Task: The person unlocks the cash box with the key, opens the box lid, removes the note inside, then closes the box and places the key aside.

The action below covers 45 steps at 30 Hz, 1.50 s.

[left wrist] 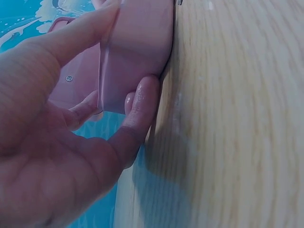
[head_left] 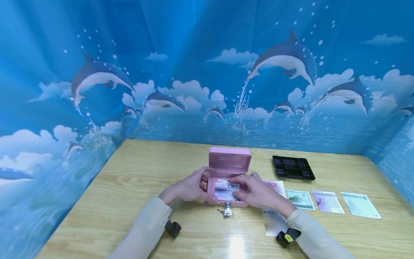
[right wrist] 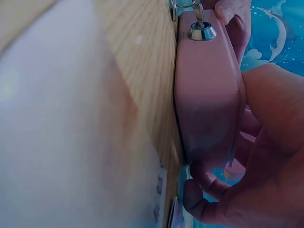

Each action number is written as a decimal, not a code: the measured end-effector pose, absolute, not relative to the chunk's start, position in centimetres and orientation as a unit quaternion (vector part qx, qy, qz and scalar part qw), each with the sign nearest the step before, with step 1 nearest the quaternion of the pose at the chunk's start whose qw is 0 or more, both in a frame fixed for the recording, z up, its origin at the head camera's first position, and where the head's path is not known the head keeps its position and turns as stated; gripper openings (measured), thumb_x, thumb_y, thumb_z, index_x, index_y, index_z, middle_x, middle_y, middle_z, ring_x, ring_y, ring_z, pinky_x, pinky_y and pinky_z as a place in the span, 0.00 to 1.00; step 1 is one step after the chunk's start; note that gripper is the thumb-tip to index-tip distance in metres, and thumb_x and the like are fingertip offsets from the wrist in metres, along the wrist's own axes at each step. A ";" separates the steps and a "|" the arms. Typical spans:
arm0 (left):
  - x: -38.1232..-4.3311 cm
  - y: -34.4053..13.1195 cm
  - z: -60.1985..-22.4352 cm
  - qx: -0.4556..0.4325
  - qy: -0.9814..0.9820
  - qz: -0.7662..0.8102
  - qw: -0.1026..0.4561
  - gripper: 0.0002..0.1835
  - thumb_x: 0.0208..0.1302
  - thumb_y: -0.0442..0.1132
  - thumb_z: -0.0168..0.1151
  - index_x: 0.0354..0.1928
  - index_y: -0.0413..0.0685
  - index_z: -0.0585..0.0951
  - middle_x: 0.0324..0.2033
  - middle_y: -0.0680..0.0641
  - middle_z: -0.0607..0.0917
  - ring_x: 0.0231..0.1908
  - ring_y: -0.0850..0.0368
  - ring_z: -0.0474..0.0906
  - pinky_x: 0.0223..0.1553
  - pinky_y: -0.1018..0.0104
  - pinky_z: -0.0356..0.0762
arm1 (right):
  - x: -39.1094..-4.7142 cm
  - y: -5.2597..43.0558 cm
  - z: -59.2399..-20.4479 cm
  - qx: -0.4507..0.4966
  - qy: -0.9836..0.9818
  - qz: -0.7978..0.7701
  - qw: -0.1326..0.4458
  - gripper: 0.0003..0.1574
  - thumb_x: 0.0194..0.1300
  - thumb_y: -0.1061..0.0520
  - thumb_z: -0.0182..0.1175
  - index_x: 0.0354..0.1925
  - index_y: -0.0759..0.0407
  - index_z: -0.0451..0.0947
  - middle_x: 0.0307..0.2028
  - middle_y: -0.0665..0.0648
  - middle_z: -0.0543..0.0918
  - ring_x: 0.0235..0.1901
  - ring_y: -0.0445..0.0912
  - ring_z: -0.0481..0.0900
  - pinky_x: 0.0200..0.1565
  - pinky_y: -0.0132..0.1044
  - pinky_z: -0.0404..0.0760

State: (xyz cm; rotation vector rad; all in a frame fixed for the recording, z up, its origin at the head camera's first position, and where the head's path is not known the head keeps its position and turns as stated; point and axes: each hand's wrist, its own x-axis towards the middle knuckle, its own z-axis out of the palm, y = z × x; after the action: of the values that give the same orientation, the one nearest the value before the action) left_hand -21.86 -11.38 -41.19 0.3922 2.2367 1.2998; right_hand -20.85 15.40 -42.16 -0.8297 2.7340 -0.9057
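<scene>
A pink cash box [head_left: 230, 151] stands on the table with its lid raised. A banknote marked 10 [head_left: 222, 192] lies inside it. My left hand [head_left: 191, 187] holds the box's left side, thumb along the rim and fingertips low on the wall [left wrist: 137, 52] in the left wrist view. My right hand [head_left: 258, 190] reaches over the right side, its index finger and thumb resting on the banknote. In the right wrist view, other fingers hang beside the box's outer wall [right wrist: 206, 95]. Keys [head_left: 223, 213] hang from the front lock [right wrist: 202, 31].
Right of the box lie a pink 100 note [head_left: 275, 185], a green note [head_left: 300, 199], a purple note [head_left: 328, 202] and a pale note [head_left: 361, 205]. Another note [head_left: 274, 223] is under the right forearm. A black compartment tray [head_left: 292, 168] sits behind them. A dolphin curtain [head_left: 194, 72] backs the table.
</scene>
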 end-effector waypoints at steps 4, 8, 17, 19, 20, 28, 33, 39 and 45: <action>-21.8 -11.4 -41.2 0.146 0.826 0.479 0.259 0.52 0.50 0.42 0.82 0.75 0.56 0.61 0.55 0.44 0.77 0.48 0.54 0.80 0.53 0.58 0.82 | -20.7 15.5 -42.2 -0.274 0.910 -0.302 0.070 0.28 0.65 0.50 0.69 0.62 0.49 0.81 0.42 0.42 0.85 0.36 0.41 0.69 0.42 0.33 0.64; -21.8 -11.5 -41.2 0.146 0.827 0.477 0.258 0.52 0.51 0.42 0.82 0.75 0.56 0.61 0.55 0.43 0.77 0.49 0.53 0.80 0.53 0.58 0.82 | -20.6 15.6 -42.1 -0.268 0.909 -0.311 0.074 0.27 0.64 0.50 0.69 0.62 0.48 0.81 0.43 0.43 0.85 0.37 0.41 0.69 0.42 0.33 0.65; -21.6 -11.4 -41.3 0.152 0.830 0.474 0.251 0.53 0.51 0.42 0.81 0.76 0.54 0.59 0.54 0.43 0.77 0.48 0.53 0.79 0.52 0.59 0.82 | -20.6 15.8 -41.7 -0.258 0.887 -0.371 0.093 0.25 0.67 0.56 0.67 0.62 0.51 0.80 0.40 0.51 0.85 0.29 0.40 0.75 0.29 0.31 0.77; -21.7 -11.4 -41.3 0.154 0.827 0.479 0.251 0.53 0.51 0.40 0.81 0.76 0.53 0.59 0.54 0.42 0.77 0.48 0.53 0.80 0.51 0.59 0.82 | -20.4 15.9 -41.4 -0.242 0.893 -0.370 0.090 0.25 0.67 0.55 0.66 0.62 0.50 0.80 0.41 0.51 0.84 0.30 0.41 0.76 0.30 0.32 0.78; -21.7 -11.4 -41.4 0.154 0.827 0.480 0.251 0.53 0.51 0.40 0.81 0.76 0.53 0.59 0.54 0.42 0.77 0.48 0.53 0.80 0.51 0.60 0.83 | -20.4 15.9 -41.3 -0.236 0.895 -0.369 0.088 0.25 0.67 0.54 0.66 0.62 0.50 0.80 0.40 0.51 0.84 0.30 0.41 0.76 0.30 0.32 0.78; -21.8 -11.4 -41.5 0.158 0.825 0.481 0.250 0.52 0.51 0.39 0.81 0.75 0.53 0.60 0.53 0.42 0.78 0.47 0.54 0.80 0.49 0.62 0.83 | -20.1 15.7 -41.1 -0.214 0.913 -0.345 0.043 0.22 0.65 0.54 0.68 0.57 0.48 0.84 0.38 0.46 0.81 0.32 0.39 0.75 0.41 0.38 0.82; -21.8 -11.3 -41.5 0.156 0.823 0.483 0.255 0.51 0.51 0.39 0.81 0.75 0.54 0.61 0.53 0.43 0.78 0.47 0.54 0.80 0.51 0.60 0.83 | -19.9 15.5 -41.0 -0.224 0.911 -0.345 0.013 0.19 0.63 0.57 0.70 0.53 0.44 0.85 0.36 0.44 0.81 0.32 0.41 0.74 0.38 0.37 0.80; -21.9 -11.3 -41.5 0.146 0.825 0.480 0.258 0.51 0.51 0.40 0.81 0.75 0.56 0.61 0.54 0.44 0.77 0.48 0.54 0.80 0.51 0.61 0.82 | -19.8 15.4 -41.1 -0.252 0.895 -0.367 0.003 0.17 0.62 0.61 0.70 0.50 0.48 0.86 0.40 0.47 0.84 0.35 0.37 0.80 0.34 0.28 0.82; -21.9 -11.3 -41.4 0.142 0.824 0.485 0.257 0.51 0.51 0.39 0.81 0.75 0.56 0.61 0.54 0.43 0.77 0.48 0.54 0.80 0.49 0.61 0.82 | -19.7 15.6 -41.0 -0.246 0.895 -0.371 0.021 0.19 0.63 0.60 0.69 0.52 0.47 0.85 0.40 0.49 0.85 0.33 0.36 0.80 0.34 0.29 0.83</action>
State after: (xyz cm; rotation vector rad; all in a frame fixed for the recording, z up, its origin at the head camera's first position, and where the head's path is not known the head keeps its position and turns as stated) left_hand -21.90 -11.34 -41.45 0.3853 2.2349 1.3167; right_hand -19.75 15.56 -41.03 -0.7612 2.7747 -1.1511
